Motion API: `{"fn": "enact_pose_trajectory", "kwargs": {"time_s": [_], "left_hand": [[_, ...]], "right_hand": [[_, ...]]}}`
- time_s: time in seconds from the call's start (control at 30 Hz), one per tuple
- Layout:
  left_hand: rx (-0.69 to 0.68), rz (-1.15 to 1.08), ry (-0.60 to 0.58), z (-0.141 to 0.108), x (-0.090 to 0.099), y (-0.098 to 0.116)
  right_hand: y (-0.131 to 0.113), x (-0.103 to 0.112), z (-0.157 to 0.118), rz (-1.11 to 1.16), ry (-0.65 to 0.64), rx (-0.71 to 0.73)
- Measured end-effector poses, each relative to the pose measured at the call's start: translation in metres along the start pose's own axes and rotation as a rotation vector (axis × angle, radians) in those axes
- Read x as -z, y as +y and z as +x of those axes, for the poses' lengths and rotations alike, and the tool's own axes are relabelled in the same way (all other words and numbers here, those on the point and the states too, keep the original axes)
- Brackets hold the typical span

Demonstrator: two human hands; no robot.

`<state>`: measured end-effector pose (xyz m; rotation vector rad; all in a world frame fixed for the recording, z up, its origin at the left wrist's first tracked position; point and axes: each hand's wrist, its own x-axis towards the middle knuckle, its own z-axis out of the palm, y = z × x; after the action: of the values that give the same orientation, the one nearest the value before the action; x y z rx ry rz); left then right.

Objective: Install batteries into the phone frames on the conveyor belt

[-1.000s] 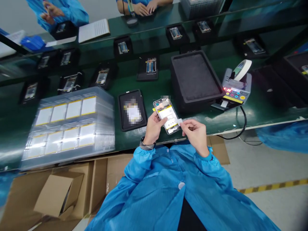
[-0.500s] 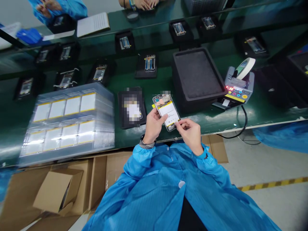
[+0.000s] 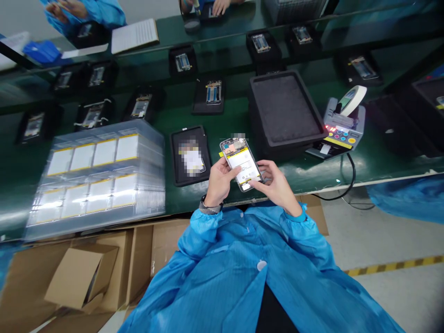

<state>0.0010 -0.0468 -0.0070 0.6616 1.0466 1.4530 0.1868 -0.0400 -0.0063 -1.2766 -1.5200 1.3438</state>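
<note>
An opened phone, its circuit board and white battery facing up, is held above the near edge of the green bench. My left hand grips its left side, thumb lying over the battery. From the right, my right hand holds the lower edge, with the thumb on the bottom end and fingers behind the side. A small white patch shows at the phone's bottom end beside that thumb. Left of the phone, a black tray lies on the bench with a partly blurred-out item in it.
Clear trays of batteries are stacked at the left. A deep black tray stack and a tape dispenser stand to the right. More phones in black trays line the bench behind, where co-workers' hands show. Cardboard boxes lie below.
My right hand has shifted from pinching the phone's lower right corner to holding its side, thumb across the bottom end. A white patch now shows there. Trays behind have slid slightly.
</note>
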Motion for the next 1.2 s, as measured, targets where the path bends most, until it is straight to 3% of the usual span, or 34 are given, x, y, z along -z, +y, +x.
{"fn": "enact_pose_trajectory", "kwargs": {"time_s": [0.1, 0.2, 0.33, 0.5, 0.6, 0.7, 0.8, 0.9, 1.0, 1.13, 1.2], "left_hand": [[0.002, 0.006, -0.043, -0.003, 0.0, 0.006], [0.011, 0.022, -0.083, -0.005, -0.001, 0.014], [-0.031, 0.065, -0.103, -0.005, -0.011, 0.034], [-0.138, 0.135, -0.227, 0.007, -0.044, 0.072], [-0.114, 0.153, -0.266, 0.032, -0.07, 0.083], [-0.067, 0.172, -0.29, 0.081, -0.096, 0.08], [-0.091, 0.287, -0.26, 0.136, -0.123, 0.07], [-0.073, 0.5, -0.175, 0.171, -0.143, 0.063], [-0.156, 0.695, -0.117, 0.175, -0.148, 0.061], [-0.565, 0.864, 0.053, 0.158, -0.129, 0.058], [-0.536, 0.829, 0.107, 0.151, -0.114, 0.052]], "right_hand": [[-0.003, -0.003, 0.005, 0.172, -0.188, -0.101], [-0.007, -0.006, 0.006, 0.255, -0.236, -0.131], [-0.023, -0.009, 0.002, 0.313, -0.102, -0.059], [-0.056, 0.002, 0.003, 0.364, 0.02, 0.072], [-0.07, 0.024, 0.014, 0.336, 0.12, 0.147], [-0.075, 0.052, 0.022, 0.282, 0.204, 0.169], [-0.066, 0.075, 0.017, 0.23, 0.331, 0.19], [-0.044, 0.086, 0.003, 0.219, 0.396, 0.157], [-0.018, 0.091, -0.012, 0.223, 0.389, 0.079], [0.007, 0.095, -0.028, 0.239, 0.45, 0.027], [0.017, 0.095, -0.033, 0.25, 0.474, 0.021]]}}
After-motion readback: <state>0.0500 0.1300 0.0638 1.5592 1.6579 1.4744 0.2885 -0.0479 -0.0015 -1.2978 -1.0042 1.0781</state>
